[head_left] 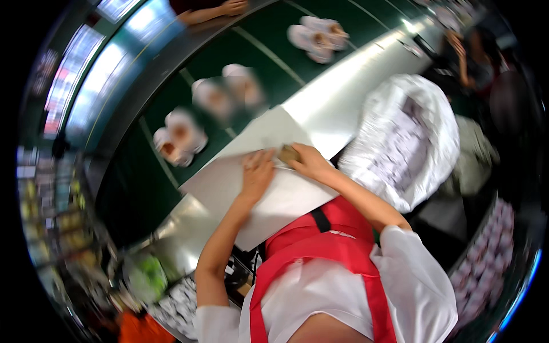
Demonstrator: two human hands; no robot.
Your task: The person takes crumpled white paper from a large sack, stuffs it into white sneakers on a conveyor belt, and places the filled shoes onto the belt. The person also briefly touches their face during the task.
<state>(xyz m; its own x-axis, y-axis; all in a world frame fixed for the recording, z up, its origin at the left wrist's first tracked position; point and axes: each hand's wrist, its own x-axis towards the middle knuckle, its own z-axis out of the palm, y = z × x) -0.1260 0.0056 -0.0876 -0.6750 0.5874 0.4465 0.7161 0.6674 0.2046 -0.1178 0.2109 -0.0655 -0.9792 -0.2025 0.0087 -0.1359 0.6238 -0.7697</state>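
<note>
A large white sheet point(286, 203), perhaps paper or card, lies in front of me across the metal edge of the green conveyor, with a fold or raised edge running across it. Flat on it, fingers stretched out, rests my left hand point(258, 174). My right hand point(313, 163), just to its right, grips a small olive-brown lump point(289, 154) against the sheet. Whether the lump is a block, a sponge or a wad I cannot tell. Blur hides the detail around the left fingertips.
Pairs of white shoes point(179, 137) sit on the green conveyor belt point(269, 43). A white plastic bag point(366, 157) full of white pieces stands to the right. At lower left is a bag with something green point(151, 277). Another person's hands point(233, 7) rest at the far edge.
</note>
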